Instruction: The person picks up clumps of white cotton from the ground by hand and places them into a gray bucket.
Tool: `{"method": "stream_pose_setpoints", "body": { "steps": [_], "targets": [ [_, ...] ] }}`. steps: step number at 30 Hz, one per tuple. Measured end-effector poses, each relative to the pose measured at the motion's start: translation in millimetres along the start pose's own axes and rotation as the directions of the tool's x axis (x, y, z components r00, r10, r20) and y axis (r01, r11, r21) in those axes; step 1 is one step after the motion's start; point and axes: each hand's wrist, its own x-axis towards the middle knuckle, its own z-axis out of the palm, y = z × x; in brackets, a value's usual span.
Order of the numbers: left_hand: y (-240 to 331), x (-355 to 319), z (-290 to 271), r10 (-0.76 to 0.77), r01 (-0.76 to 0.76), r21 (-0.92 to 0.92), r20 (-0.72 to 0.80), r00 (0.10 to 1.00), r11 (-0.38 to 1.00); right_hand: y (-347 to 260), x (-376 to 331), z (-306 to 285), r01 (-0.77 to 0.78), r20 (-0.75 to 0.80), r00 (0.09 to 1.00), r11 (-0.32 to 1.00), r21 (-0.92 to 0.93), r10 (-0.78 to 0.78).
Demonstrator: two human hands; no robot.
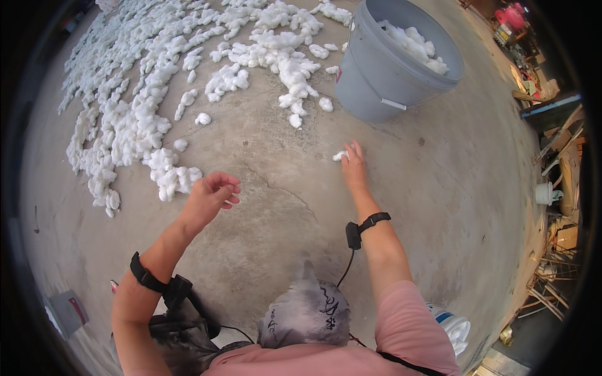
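Observation:
White cotton tufts lie strewn over the grey concrete floor, thickest at the far left. A tuft of cotton shows at the left side of my right hand, pinched between thumb and fingers. Just beyond that hand stands a big grey bucket, partly filled with white cotton, its handle hanging down the near side. My left hand hovers by the near end of the cotton spread. Its fingers are loosely curled and apart, and I see nothing in them.
Close by my right side is a white bucket with white stuff at its edge, partly hidden by my sleeve. At the lower left stands a grey container. Along the right edge lie wooden sticks, a cardboard box and a small pale bucket.

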Motion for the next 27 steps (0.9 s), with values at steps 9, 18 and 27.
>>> {"method": "stream_pose_setpoints", "body": {
  "steps": [9,18,27],
  "targets": [
    [-13,-17,-37,0.000,0.002,0.023,-0.066,0.998,1.000,-97,61,16,0.245,0.230,0.916,0.913,0.326,-0.328],
    [-36,-30,-132,-0.020,0.061,0.264,-0.155,0.988,0.963,-187,260,-247,0.222,-0.449,0.614,0.687,-0.692,-0.650],
    [-104,1,-274,0.287,0.069,0.878,-0.228,0.931,0.474,-342,157,-186,0.633,-0.134,0.731,0.738,-0.235,-0.670]
  ]
}}
